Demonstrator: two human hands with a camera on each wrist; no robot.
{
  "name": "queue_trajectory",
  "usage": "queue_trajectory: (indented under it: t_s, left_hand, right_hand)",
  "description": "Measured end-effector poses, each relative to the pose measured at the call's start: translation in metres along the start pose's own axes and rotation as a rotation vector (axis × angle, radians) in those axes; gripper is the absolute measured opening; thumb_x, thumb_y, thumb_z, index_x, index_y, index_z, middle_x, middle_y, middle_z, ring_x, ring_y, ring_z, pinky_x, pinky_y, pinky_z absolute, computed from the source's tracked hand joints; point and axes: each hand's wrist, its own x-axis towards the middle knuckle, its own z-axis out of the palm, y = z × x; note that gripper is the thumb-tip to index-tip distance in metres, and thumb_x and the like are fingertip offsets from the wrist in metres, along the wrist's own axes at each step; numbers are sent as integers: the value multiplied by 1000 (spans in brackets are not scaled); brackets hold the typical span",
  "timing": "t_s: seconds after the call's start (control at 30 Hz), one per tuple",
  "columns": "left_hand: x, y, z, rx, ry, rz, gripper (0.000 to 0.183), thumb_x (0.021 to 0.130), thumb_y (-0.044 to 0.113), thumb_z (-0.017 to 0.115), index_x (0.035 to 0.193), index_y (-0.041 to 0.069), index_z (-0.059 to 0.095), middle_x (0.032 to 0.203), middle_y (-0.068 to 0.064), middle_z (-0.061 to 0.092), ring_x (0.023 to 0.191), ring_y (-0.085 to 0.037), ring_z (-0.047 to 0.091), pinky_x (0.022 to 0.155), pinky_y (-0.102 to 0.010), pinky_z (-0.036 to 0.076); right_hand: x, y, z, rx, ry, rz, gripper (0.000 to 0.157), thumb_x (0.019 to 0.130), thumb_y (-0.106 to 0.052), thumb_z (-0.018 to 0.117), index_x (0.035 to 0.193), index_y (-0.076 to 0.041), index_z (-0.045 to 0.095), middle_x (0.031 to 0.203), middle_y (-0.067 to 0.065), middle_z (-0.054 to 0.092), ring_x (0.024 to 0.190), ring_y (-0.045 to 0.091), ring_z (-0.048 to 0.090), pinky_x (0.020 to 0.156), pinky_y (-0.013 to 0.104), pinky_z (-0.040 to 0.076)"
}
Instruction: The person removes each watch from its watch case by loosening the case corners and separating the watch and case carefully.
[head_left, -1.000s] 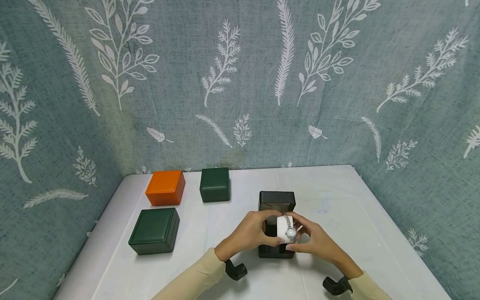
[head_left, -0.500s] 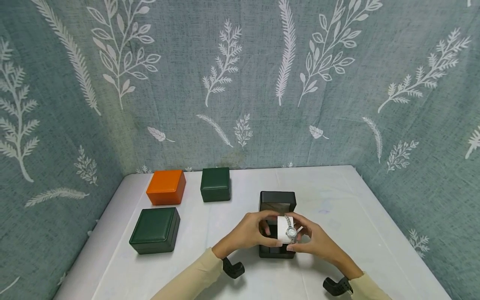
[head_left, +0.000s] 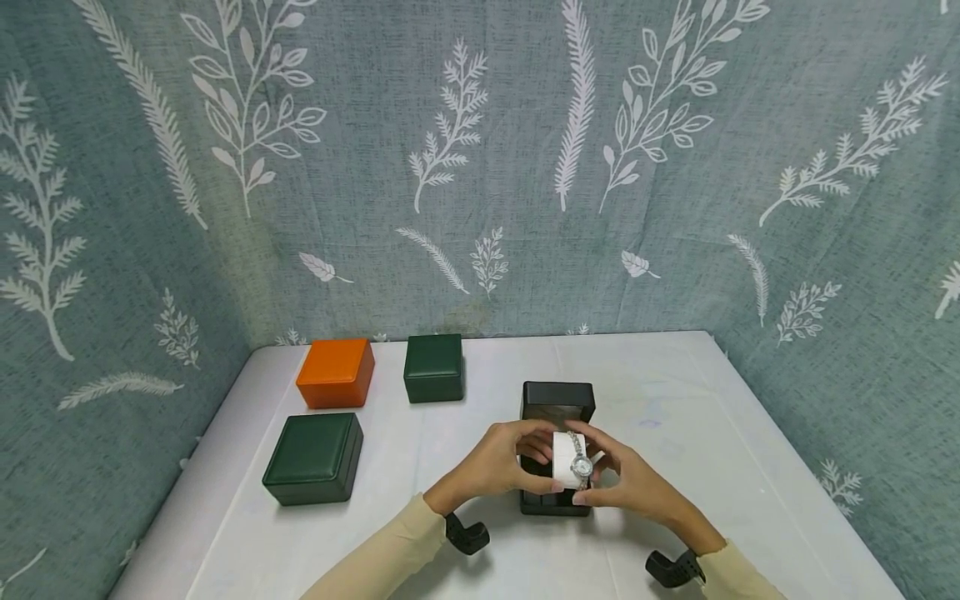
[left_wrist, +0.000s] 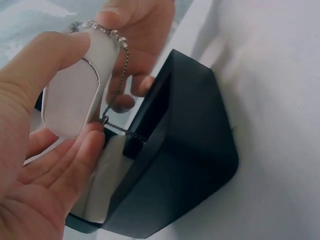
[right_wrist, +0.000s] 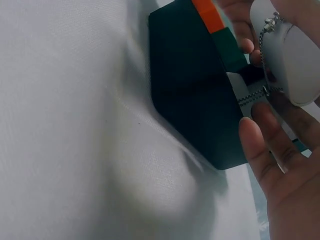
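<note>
A white watch cushion [head_left: 564, 460] is held up over an open black watch box [head_left: 557, 507]. A silver watch [head_left: 581, 466] with a chain-like bracelet lies around the cushion's right end. My left hand [head_left: 495, 463] grips the cushion's left end between thumb and fingers. From the right, my right hand [head_left: 632, 483] pinches the watch and cushion end, thumb below and index finger above. Part of the chain [left_wrist: 120, 82] hangs loose off the cushion in the left wrist view, its lower end reaching into the box. The watch's face is hidden in both wrist views.
Left of the black box, on the white-covered table [head_left: 675, 417], stand three closed boxes: an orange box [head_left: 333, 363], a small green box [head_left: 434, 358] and a larger green box [head_left: 311, 450]. A patterned cloth [head_left: 517, 167] hangs behind and at both sides.
My left fingers have shifted slightly on the cushion, with more of them showing behind it. The cushion and watch stay over the box. The whole view has drifted slightly.
</note>
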Motion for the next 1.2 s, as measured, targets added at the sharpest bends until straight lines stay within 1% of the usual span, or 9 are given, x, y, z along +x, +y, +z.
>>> queue_trajectory:
  t_s: [0.17, 0.3, 0.47, 0.57, 0.7, 0.77, 0.93, 1.03, 1.2]
  left_hand:
    - [0, -1, 1, -14, -2, 16, 68, 81, 18, 91, 138, 2, 58, 114, 0, 67, 96, -12, 70, 86, -29, 56]
    - [1, -2, 2, -12, 0, 31, 67, 80, 16, 91, 138, 2, 59, 114, -1, 67, 96, -11, 69, 86, -29, 57]
    - [0, -2, 3, -25, 0, 33, 68, 80, 17, 91, 138, 2, 59, 113, -1, 68, 96, -11, 70, 85, -29, 57]
    - [0, -1, 3, -35, -1, 32, 67, 80, 16, 91, 138, 1, 58, 113, -1, 68, 96, -12, 70, 85, -30, 57]
    - [1, -1, 3, -45, 4, 23, 67, 81, 16, 90, 138, 2, 59, 113, 0, 67, 96, -13, 70, 86, -32, 57]
    - [1, -1, 3, -49, 7, 17, 66, 81, 16, 90, 138, 2, 59, 112, 0, 67, 96, -13, 70, 86, -33, 57]
    - [1, 1, 2, -43, 13, 5, 66, 81, 17, 90, 138, 3, 59, 112, 1, 67, 96, -12, 70, 86, -33, 57]
    - [1, 1, 2, -35, 16, 0, 67, 81, 17, 90, 138, 2, 58, 113, 1, 67, 96, -12, 69, 86, -33, 57]
    - [1, 1, 2, -34, 18, -4, 67, 81, 17, 90, 138, 2, 59, 114, 0, 67, 96, -13, 69, 86, -33, 57]
  right_hand:
    - [0, -1, -1, -32, 6, -7, 89, 85, -19, 87, 159, -25, 39, 120, 7, 59, 100, 21, 56, 83, 37, 52]
    - [1, -2, -2, -32, 8, -37, 86, 86, -16, 86, 158, -21, 40, 135, 8, 56, 104, 19, 57, 86, 37, 51]
    - [1, -1, -2, 13, 3, -23, 84, 87, -13, 85, 158, -21, 41, 148, 10, 50, 110, 22, 58, 92, 38, 50]
    - [1, -1, -2, 47, 2, -16, 82, 87, -12, 84, 157, -21, 42, 152, 10, 47, 117, 22, 58, 98, 35, 48]
    - [0, -1, -2, 134, -19, -24, 81, 89, -7, 81, 158, -18, 39, 153, 14, 44, 124, 23, 59, 102, 34, 48]
    - [1, -1, -2, 203, -37, -26, 82, 90, -3, 79, 159, -16, 37, 153, 18, 42, 125, 23, 60, 101, 37, 50]
    - [1, 0, 0, 361, -81, -31, 86, 90, 5, 75, 161, -8, 29, 155, 28, 32, 126, 25, 60, 89, 47, 56]
    - [2, 0, 0, 402, -96, -26, 87, 90, 7, 74, 162, -6, 26, 155, 30, 28, 125, 27, 59, 86, 46, 58]
    - [1, -1, 0, 405, -101, -8, 87, 91, 6, 73, 162, -6, 25, 154, 30, 28, 120, 29, 60, 85, 45, 58]
